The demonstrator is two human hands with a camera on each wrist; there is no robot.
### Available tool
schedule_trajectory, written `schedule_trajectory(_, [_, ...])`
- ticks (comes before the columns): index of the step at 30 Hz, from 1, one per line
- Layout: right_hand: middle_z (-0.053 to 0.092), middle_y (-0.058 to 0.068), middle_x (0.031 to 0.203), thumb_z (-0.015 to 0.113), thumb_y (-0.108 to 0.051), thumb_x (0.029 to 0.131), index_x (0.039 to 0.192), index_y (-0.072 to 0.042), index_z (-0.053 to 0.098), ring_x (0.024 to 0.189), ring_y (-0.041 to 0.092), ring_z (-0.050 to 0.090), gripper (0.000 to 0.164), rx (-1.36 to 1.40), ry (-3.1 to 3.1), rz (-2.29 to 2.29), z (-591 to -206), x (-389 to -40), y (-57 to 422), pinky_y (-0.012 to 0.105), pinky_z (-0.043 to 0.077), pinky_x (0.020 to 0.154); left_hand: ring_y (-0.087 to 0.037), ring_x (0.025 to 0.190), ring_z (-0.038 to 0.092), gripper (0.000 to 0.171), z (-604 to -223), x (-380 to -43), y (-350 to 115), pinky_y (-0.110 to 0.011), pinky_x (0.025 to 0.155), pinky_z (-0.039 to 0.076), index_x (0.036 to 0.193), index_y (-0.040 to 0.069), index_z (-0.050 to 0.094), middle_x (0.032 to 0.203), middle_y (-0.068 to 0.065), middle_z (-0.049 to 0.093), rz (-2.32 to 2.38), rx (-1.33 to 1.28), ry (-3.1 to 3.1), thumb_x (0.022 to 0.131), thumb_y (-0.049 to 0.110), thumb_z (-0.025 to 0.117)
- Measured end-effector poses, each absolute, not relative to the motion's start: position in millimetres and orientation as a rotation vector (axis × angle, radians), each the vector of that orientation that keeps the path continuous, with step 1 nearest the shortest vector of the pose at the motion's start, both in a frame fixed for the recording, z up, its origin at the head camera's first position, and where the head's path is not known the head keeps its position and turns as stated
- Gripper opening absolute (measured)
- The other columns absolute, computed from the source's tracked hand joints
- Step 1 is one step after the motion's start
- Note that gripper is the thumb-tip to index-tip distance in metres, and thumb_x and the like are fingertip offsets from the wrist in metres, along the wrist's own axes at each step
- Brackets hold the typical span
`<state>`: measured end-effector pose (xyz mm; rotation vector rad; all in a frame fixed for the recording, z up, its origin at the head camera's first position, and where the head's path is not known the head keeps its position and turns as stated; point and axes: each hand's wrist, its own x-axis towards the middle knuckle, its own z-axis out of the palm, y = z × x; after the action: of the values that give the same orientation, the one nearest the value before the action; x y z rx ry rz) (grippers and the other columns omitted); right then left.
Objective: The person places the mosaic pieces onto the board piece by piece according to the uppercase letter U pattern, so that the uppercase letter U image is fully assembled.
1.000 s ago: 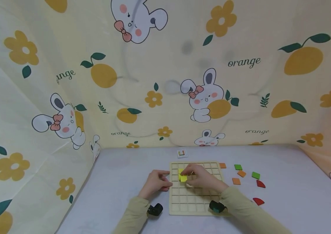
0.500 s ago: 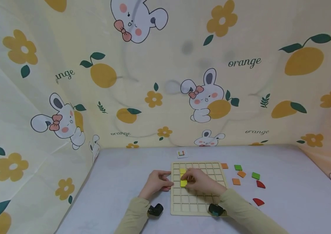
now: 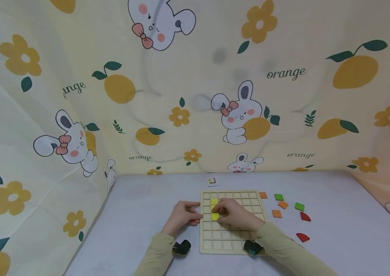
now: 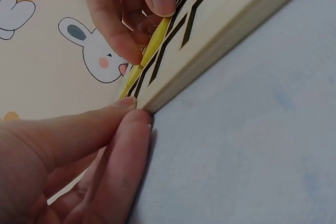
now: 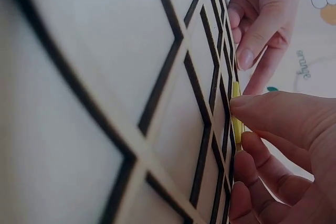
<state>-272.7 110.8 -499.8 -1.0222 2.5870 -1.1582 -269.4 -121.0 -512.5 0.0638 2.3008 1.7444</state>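
A pale wooden grid board (image 3: 229, 245) lies on the white table. My left hand (image 3: 182, 214) holds its left edge, with thumb and index fingertips on the rim; the left wrist view shows these fingertips (image 4: 139, 118) close together at the board's edge. Over the upper left squares, my right hand (image 3: 234, 214) pinches a yellow tile (image 3: 215, 217) between thumb and fingers, at the grid surface. Another yellow tile (image 3: 214, 201) sits just above it in the same column. The right fingers partly hide the tiles between. In the right wrist view, the yellow tile (image 5: 236, 124) appears edge-on.
Right of the board lie orange tiles (image 3: 277, 213), green tiles (image 3: 300, 206) and red quarter-round pieces (image 3: 303, 237). Behind the board is a small patterned card (image 3: 213, 181). A printed curtain (image 3: 181, 76) encloses the back and sides. Black wrist cameras (image 3: 252, 247) are on both wrists.
My right hand has shifted slightly towards me, bringing the yellow tile down and level with the grid, below the other yellow one. The left hand stays at the board's edge.
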Motion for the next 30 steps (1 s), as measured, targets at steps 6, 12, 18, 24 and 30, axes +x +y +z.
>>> schedule_trajectory(6, [0.059,0.0,0.093,0.073,-0.005,0.084,0.106,-0.007,0.07,0.081,0.019,0.053,0.023,-1.001,2.583,-1.166,-498.5,-271.4,112.5,0.024,0.049,0.069,-0.016,0.061,0.067,0.052,-512.5,-268.6,-120.6,-0.03,0.056,0.059,0.125,0.001,0.062,0.078,-0.009,0.064,1.755,0.071,2.293,0.076,0.001,0.079])
schedule_trajectory(12, [0.061,0.003,0.102,0.071,-0.006,0.086,0.112,-0.006,0.066,0.088,0.021,0.055,0.027,-0.969,2.564,-1.205,-486.4,-263.9,122.9,0.028,0.05,0.074,-0.016,0.061,0.067,0.053,-512.6,-268.3,-118.8,-0.03,0.056,0.059,0.126,0.001,0.061,0.079,-0.009,0.065,1.738,0.066,2.304,0.076,0.001,0.079])
schedule_trajectory(18, [0.063,0.009,0.104,0.07,-0.006,0.087,0.117,-0.004,0.063,0.091,0.027,0.056,0.031,-1.015,2.612,-1.263,-471.9,-256.1,149.8,0.03,0.051,0.074,-0.016,0.061,0.067,0.054,-511.8,-268.8,-116.6,-0.03,0.056,0.059,0.126,0.001,0.061,0.078,-0.009,0.066,1.729,0.058,2.317,0.076,0.001,0.079])
schedule_trajectory(24, [0.063,0.009,0.105,0.071,-0.012,0.088,0.121,-0.004,0.061,0.092,0.024,0.057,0.036,-0.949,2.643,-1.246,-460.5,-245.1,194.0,0.031,0.051,0.076,-0.015,0.061,0.066,0.054,-509.5,-266.8,-116.6,-0.03,0.057,0.059,0.127,0.001,0.06,0.079,-0.008,0.065,1.719,0.056,2.325,0.076,0.0,0.078])
schedule_trajectory(30, [0.062,0.008,0.103,0.07,-0.016,0.088,0.121,-0.003,0.06,0.089,0.021,0.056,0.037,-0.8,2.596,-1.217,-451.1,-227.9,246.5,0.026,0.051,0.072,-0.015,0.061,0.066,0.054,-508.2,-264.6,-118.6,-0.03,0.057,0.059,0.127,-0.001,0.059,0.078,-0.009,0.065,1.716,0.058,2.321,0.076,-0.001,0.078])
